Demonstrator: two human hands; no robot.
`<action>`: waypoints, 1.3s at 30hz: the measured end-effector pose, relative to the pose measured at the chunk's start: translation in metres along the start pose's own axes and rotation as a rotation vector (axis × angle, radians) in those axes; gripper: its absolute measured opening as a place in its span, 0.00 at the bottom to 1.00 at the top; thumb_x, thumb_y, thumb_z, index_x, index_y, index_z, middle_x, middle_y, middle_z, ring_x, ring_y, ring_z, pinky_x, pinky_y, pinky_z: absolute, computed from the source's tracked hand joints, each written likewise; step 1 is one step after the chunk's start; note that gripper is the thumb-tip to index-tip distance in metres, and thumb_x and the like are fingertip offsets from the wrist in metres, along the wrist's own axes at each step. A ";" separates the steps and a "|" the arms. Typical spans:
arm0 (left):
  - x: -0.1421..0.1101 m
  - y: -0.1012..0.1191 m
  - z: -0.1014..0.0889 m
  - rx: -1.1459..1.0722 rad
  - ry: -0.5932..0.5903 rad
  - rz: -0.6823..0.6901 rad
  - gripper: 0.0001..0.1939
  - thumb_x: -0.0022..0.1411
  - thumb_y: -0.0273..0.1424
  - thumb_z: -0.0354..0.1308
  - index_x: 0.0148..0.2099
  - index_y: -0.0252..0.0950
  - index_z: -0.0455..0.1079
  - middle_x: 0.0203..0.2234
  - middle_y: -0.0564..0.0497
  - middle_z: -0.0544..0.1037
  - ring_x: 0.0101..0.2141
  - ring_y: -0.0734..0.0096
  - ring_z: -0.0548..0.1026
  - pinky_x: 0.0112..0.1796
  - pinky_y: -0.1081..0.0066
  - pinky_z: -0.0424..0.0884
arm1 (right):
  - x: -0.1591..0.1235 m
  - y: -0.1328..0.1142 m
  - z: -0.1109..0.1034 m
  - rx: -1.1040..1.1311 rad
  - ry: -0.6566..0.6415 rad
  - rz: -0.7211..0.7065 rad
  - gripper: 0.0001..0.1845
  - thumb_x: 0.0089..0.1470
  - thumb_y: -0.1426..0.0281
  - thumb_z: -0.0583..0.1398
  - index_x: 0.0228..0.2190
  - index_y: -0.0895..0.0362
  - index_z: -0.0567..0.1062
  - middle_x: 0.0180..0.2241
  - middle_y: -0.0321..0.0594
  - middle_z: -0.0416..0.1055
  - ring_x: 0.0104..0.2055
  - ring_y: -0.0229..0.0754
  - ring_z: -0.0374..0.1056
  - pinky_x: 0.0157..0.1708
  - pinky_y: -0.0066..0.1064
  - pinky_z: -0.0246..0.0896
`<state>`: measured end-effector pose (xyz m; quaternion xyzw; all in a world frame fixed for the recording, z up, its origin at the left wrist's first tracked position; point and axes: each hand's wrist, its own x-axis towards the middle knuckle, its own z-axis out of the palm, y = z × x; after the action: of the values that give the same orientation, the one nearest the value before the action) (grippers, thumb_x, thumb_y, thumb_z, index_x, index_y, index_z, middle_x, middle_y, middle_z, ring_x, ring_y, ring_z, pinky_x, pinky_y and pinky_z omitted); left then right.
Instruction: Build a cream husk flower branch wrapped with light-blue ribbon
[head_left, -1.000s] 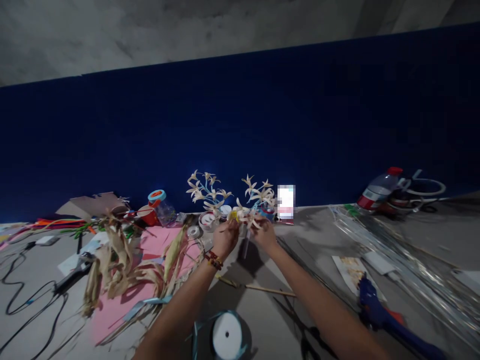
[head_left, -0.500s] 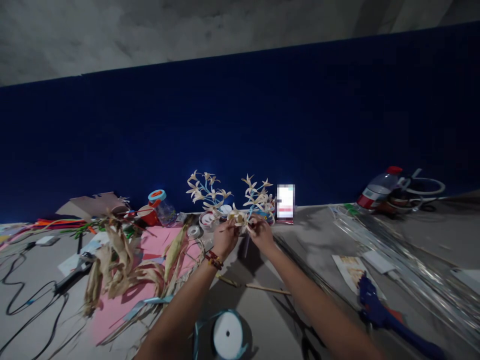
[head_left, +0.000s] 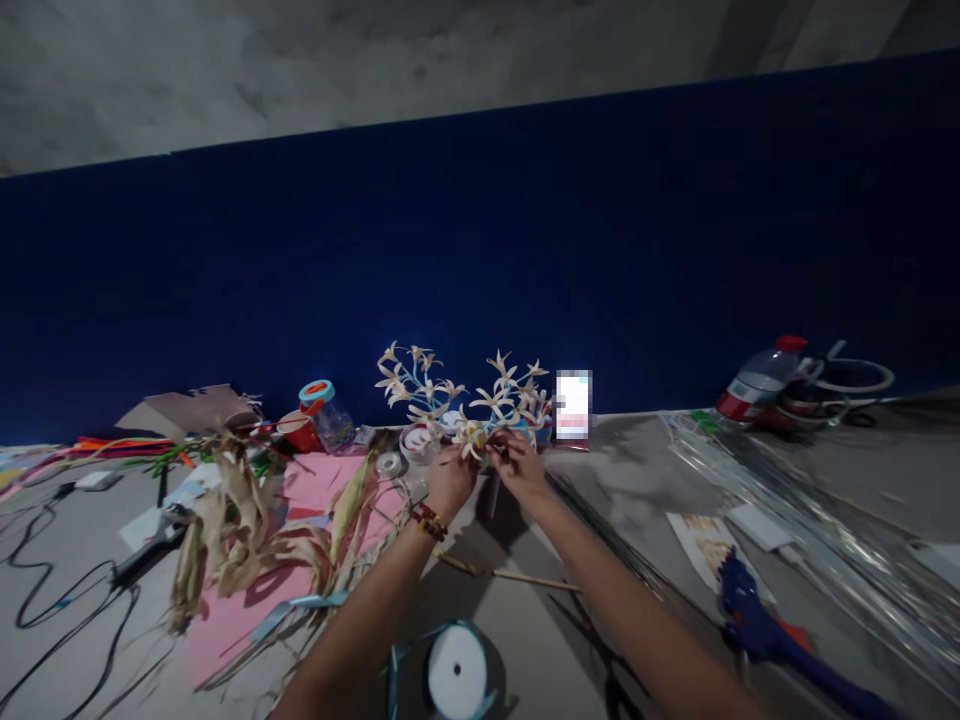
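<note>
Held up between my two hands is a pale husk flower (head_left: 471, 437) with pointed petals. My left hand (head_left: 452, 480), with a beaded bracelet at the wrist, is closed on it from the left and below. My right hand (head_left: 519, 468) has its fingers bent in a pinch at the flower's right side; whether they grip a petal is too small to tell. Behind stand two sprays of similar flowers on light blue stems, a left spray (head_left: 412, 380) and a right spray (head_left: 510, 385).
Dry corn husks (head_left: 240, 520) lie over pink paper (head_left: 206, 640) at left. A ribbon spool (head_left: 457, 670) sits in front, near dark scissors (head_left: 611, 660). At right are a blue glue gun (head_left: 757, 610), clear plastic wrap (head_left: 825, 540) and a red-capped bottle (head_left: 761, 380). A lit phone (head_left: 573, 405) stands behind.
The flower between my hands has turned and shifted slightly left, toward my left fingers. My right fingers have drawn a little away from its middle.
</note>
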<state>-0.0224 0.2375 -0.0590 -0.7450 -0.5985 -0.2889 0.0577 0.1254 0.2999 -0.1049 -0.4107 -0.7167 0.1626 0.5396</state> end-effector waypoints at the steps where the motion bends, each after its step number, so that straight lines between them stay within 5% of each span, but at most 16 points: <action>1: 0.000 -0.001 0.001 -0.003 -0.008 -0.004 0.09 0.68 0.28 0.56 0.47 0.34 0.76 0.38 0.43 0.82 0.38 0.62 0.80 0.41 0.65 0.75 | 0.000 -0.002 -0.002 -0.009 -0.021 -0.010 0.17 0.64 0.64 0.60 0.52 0.56 0.72 0.53 0.45 0.71 0.49 0.47 0.72 0.47 0.44 0.72; 5: -0.001 -0.004 0.005 -0.020 -0.047 -0.014 0.17 0.68 0.35 0.58 0.56 0.35 0.69 0.52 0.43 0.75 0.46 0.60 0.77 0.45 0.55 0.76 | -0.002 -0.009 -0.014 -0.055 -0.101 -0.063 0.16 0.64 0.64 0.60 0.52 0.56 0.72 0.53 0.45 0.71 0.49 0.47 0.72 0.48 0.45 0.71; 11: -0.001 -0.004 0.000 -0.057 -0.076 -0.008 0.18 0.68 0.36 0.58 0.57 0.36 0.68 0.53 0.43 0.74 0.47 0.59 0.76 0.46 0.54 0.76 | -0.002 -0.012 -0.033 -0.076 -0.199 -0.036 0.17 0.64 0.64 0.61 0.52 0.57 0.72 0.52 0.45 0.71 0.48 0.47 0.72 0.47 0.45 0.71; 17: -0.001 0.004 -0.008 -0.049 -0.055 -0.047 0.10 0.70 0.29 0.54 0.47 0.34 0.75 0.42 0.42 0.81 0.43 0.60 0.80 0.45 0.63 0.74 | -0.004 -0.002 -0.049 -0.068 -0.253 0.105 0.17 0.64 0.64 0.61 0.51 0.57 0.72 0.52 0.45 0.72 0.48 0.47 0.72 0.47 0.45 0.72; 27: -0.020 0.005 -0.026 -0.159 -0.021 -0.123 0.13 0.67 0.29 0.54 0.51 0.31 0.71 0.33 0.43 0.81 0.32 0.61 0.80 0.37 0.66 0.73 | -0.035 -0.004 -0.088 0.153 -0.289 0.351 0.17 0.64 0.64 0.61 0.51 0.58 0.72 0.50 0.44 0.72 0.46 0.46 0.73 0.44 0.43 0.72; 33: -0.058 0.037 -0.064 -0.368 -0.089 -0.067 0.10 0.68 0.31 0.54 0.45 0.35 0.74 0.34 0.47 0.80 0.31 0.68 0.76 0.36 0.70 0.73 | -0.065 -0.058 -0.120 0.444 -0.314 0.444 0.20 0.56 0.53 0.63 0.26 0.57 0.71 0.26 0.35 0.71 0.24 0.37 0.69 0.26 0.32 0.71; 39: -0.108 0.091 -0.104 -0.884 -0.196 -0.013 0.10 0.68 0.34 0.56 0.45 0.37 0.77 0.34 0.47 0.80 0.35 0.67 0.77 0.39 0.70 0.73 | -0.107 -0.146 -0.139 0.644 -0.411 0.442 0.14 0.57 0.58 0.63 0.29 0.56 0.75 0.25 0.36 0.73 0.26 0.38 0.71 0.29 0.31 0.71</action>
<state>0.0118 0.0750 -0.0034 -0.7183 -0.4249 -0.4451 -0.3248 0.1999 0.0999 -0.0245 -0.3243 -0.6168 0.5674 0.4387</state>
